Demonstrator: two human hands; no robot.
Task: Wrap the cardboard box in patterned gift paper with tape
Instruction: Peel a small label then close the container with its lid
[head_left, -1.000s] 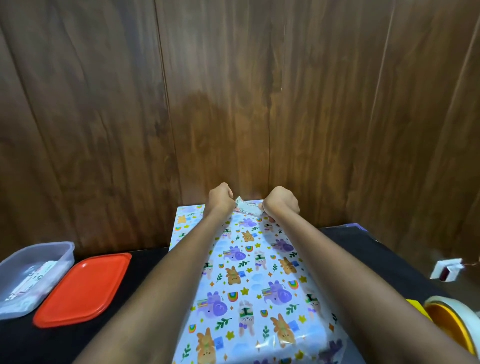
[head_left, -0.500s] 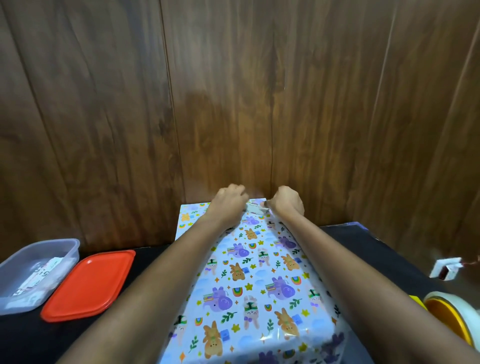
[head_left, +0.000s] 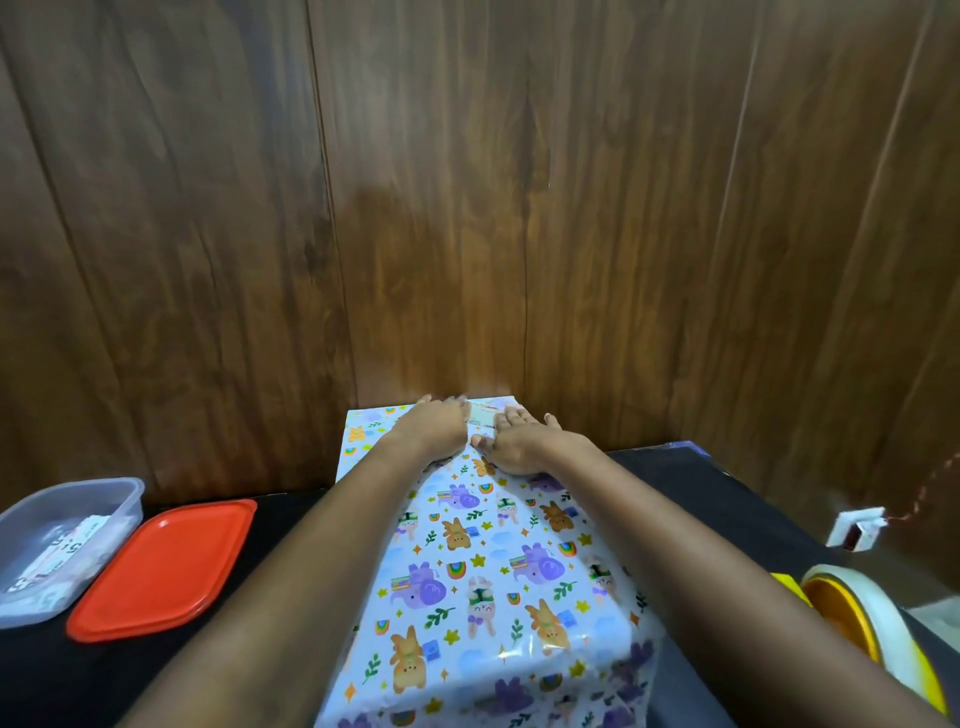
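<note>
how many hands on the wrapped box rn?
2. The left hand lies flat on the far end of the gift-wrapped box. The right hand lies flat beside it, with a small pale strip between them. Neither hand is hidden.

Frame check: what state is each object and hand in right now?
Box in animal-patterned gift paper: paper drawn over its top.
Left hand: flat, pressing the paper's far end.
Right hand: flat, pressing beside it.
Clear plastic container: open, printed papers inside.
Orange-red plastic lid: off, flat beside the container.
White tape roll, yellow core: untouched at right.
</note>
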